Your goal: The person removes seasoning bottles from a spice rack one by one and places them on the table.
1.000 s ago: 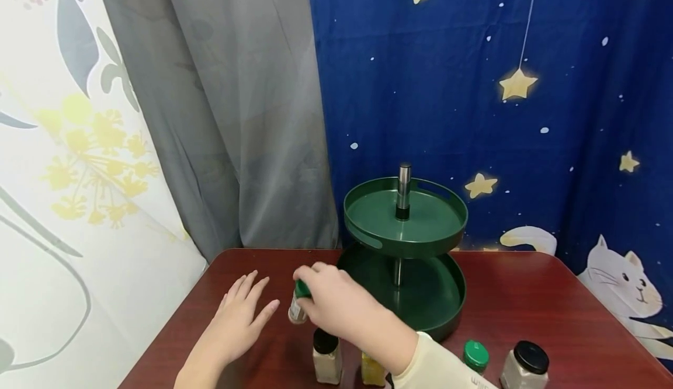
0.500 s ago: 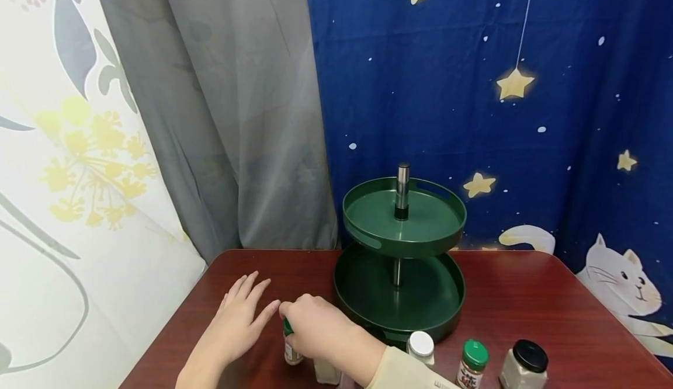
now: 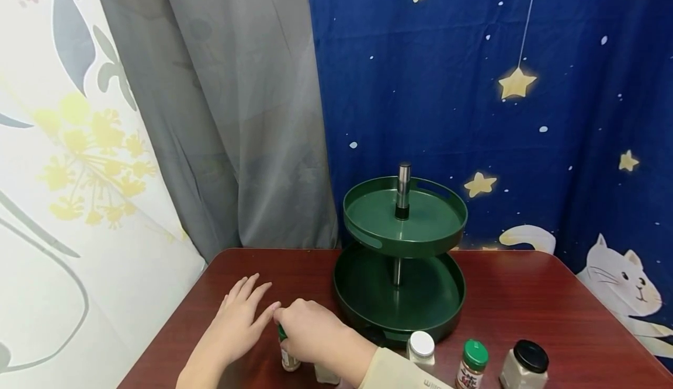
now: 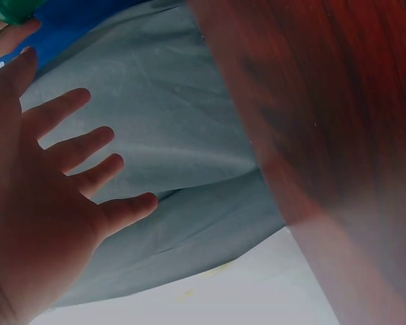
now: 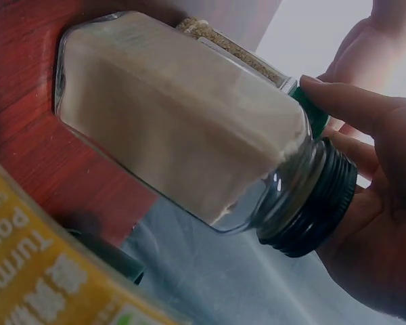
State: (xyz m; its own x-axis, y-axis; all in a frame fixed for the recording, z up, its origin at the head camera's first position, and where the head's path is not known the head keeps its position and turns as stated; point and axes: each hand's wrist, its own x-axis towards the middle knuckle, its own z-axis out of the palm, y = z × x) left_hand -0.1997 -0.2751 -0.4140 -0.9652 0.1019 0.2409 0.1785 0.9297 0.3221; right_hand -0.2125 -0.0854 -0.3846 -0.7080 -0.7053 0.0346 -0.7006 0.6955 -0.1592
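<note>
My right hand (image 3: 310, 330) pinches the green cap of a small spice jar (image 3: 290, 360), which is upright beside the black-lidded jar at the table's front left. In the right wrist view that spice jar (image 5: 247, 57) shows brownish grains behind a square clear jar (image 5: 176, 122) of pale powder with a black lid. A yellow turmeric powder jar (image 5: 47, 264) is in the near corner there. My left hand (image 3: 233, 325) hovers with straight, spread fingers, its thumb tip right at the right hand's fingers. The left wrist view shows this left hand (image 4: 61, 183) holding nothing.
A green two-tier round tray (image 3: 357, 313) stands at the table's middle. To its front right are a white-capped jar (image 3: 421, 347), another green-capped jar (image 3: 474, 360) and a black-lidded jar (image 3: 526, 365). Grey and blue curtains hang behind the red-brown table (image 3: 526, 295).
My right hand has carried the green-capped spice jar nearer and slightly left, beside the black-lidded jar. The white-capped jar came into view as my arm shifted. The left hand stays nearly still.
</note>
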